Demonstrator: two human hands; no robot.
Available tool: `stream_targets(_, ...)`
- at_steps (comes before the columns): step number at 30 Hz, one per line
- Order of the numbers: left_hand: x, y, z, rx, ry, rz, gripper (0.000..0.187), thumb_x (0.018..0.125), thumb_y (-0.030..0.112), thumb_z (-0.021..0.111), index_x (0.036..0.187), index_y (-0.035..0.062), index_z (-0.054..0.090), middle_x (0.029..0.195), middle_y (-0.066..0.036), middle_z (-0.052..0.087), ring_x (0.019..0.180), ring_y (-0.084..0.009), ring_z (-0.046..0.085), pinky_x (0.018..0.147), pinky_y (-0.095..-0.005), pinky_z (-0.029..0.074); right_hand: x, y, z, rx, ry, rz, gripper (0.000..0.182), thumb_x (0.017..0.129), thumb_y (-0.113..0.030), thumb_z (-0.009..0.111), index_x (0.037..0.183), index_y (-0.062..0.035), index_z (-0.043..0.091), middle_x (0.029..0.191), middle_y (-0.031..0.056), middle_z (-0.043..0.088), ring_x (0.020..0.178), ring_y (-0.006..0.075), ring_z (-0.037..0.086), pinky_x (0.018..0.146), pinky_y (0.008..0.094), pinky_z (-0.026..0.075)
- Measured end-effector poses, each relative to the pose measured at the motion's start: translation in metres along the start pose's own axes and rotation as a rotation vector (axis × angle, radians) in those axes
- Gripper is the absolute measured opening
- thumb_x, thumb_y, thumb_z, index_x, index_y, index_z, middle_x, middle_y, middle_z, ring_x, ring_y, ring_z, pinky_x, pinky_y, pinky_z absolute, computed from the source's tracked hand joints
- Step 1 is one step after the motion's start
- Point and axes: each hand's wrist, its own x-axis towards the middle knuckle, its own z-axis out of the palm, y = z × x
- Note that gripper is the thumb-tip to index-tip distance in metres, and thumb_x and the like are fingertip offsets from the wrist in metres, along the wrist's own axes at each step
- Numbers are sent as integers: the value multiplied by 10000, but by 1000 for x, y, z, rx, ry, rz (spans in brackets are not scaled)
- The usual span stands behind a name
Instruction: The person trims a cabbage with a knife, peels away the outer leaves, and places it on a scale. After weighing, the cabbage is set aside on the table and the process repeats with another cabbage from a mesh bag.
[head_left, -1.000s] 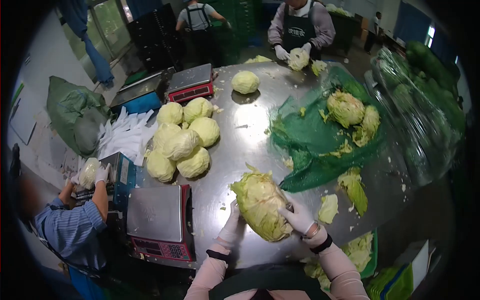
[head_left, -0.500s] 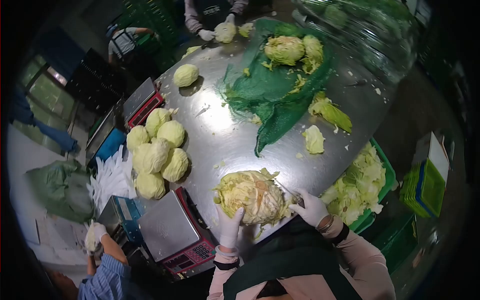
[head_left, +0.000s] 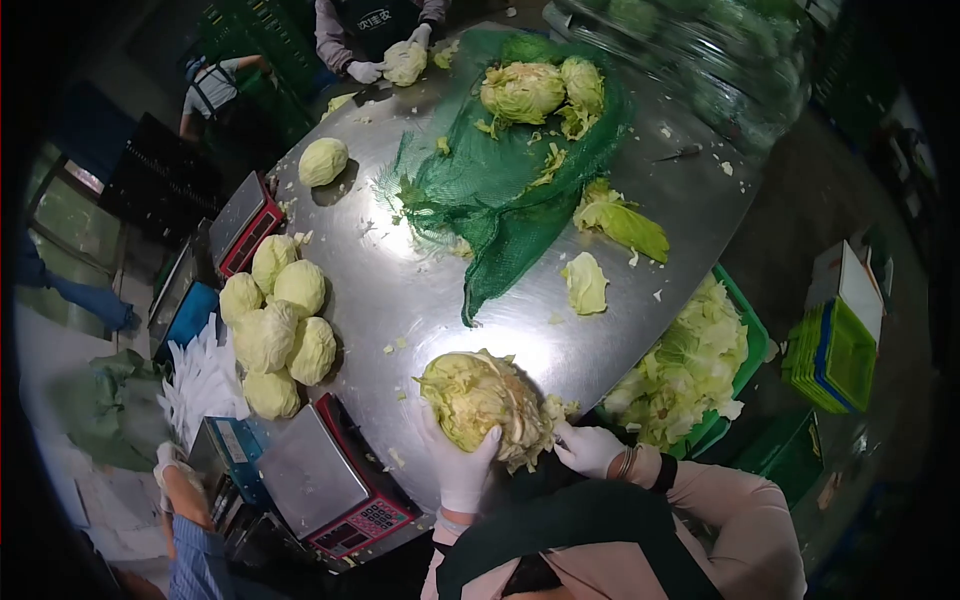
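Note:
A large cabbage (head_left: 478, 402) with ragged, browned outer leaves is at the near edge of the steel table. My gloved left hand (head_left: 458, 462) is wrapped round its left and near side, thumb pressed to the leaves. My gloved right hand (head_left: 590, 450) is closed at the cabbage's right end, by a torn leaf piece (head_left: 558, 407). In the earlier frame this hand grips a small knife; now the blade is hidden behind the hand and leaves. Several trimmed pale cabbages (head_left: 265, 337) are heaped on the left.
A red-edged scale (head_left: 315, 470) stands at my left. A green mesh bag (head_left: 500, 240) with cabbages lies farther back. A green crate (head_left: 748, 370) of leaves is at my right. Another knife (head_left: 682, 153) lies far right. A co-worker's gloved hand (head_left: 365, 72) touches a cabbage across the table.
The view has shifted, moving the scene leftward. The cabbage has been turned and tilted in my left hand. My right hand has come lower and closer to it, and the knife blade has gone from sight.

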Motion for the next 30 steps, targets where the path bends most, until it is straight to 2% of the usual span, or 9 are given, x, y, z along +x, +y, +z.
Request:
stream_targets(5,23,-3,-1,140,26,70,882,695,288,741,1354,-41,257,1364,-240,306,1264,-351,324,1051,-401,266,38,29,10,-208,80,-130,200,829,-219,518,929,-60,450,709,161,587,587,337,608,508,433,487)
stream_targets(11,118,-20,-31,-204,-235,-313,820,708,305,734,1325,-28,309,1316,-250,378,1192,-343,412,987,-389,343,120,43,26,-384,168,-247,179,820,-190,528,921,-67,447,760,140,556,611,313,609,515,413,498)
stream_targets(14,124,-22,-28,-269,-312,-453,865,694,334,740,1346,-4,282,1381,-277,283,1257,-357,344,1022,-366,310,120,30,9,-369,97,-208,197,823,-193,525,934,-55,437,786,157,571,632,339,612,545,434,499)
stream_targets(16,93,-20,-5,6,59,43,958,662,350,767,1390,34,231,1396,-251,271,1248,-323,366,1020,-360,326,114,21,-11,-323,69,-174,186,822,-164,518,946,-50,438,785,173,585,650,344,619,556,436,504)
stream_targets(18,73,14,11,420,123,232,1068,609,421,793,1406,51,185,1397,-260,254,1265,-377,334,1040,-397,303,113,14,-24,-266,41,-133,179,822,-135,512,958,-44,440,783,189,599,668,350,627,567,438,509)
stream_targets(21,93,12,14,372,94,133,1052,590,451,795,1390,55,238,1377,-263,277,1260,-410,322,1034,-431,303,123,15,-34,-297,-49,-85,181,825,-108,485,981,-32,434,797,204,609,698,366,627,603,460,505)
stream_targets(24,135,6,3,398,45,48,961,623,441,779,1359,46,305,1341,-256,332,1237,-374,371,1012,-415,335,158,26,-5,-243,93,-126,187,823,-102,470,991,-29,435,788,200,607,689,364,627,596,453,507)
stream_targets(26,166,-13,-8,147,-57,-39,884,649,403,772,1319,16,344,1251,-237,422,1159,-377,439,977,-401,370,178,27,16,-213,260,-170,164,823,-107,461,968,-33,444,783,200,606,680,362,627,582,442,509)
stream_targets(30,193,-43,-21,-50,-209,-88,808,684,372,754,1288,-13,380,1232,-224,457,1147,-347,469,969,-371,380,180,-2,-1,-209,25,-98,163,831,-129,442,966,-41,427,741,195,616,698,359,634,576,443,509)
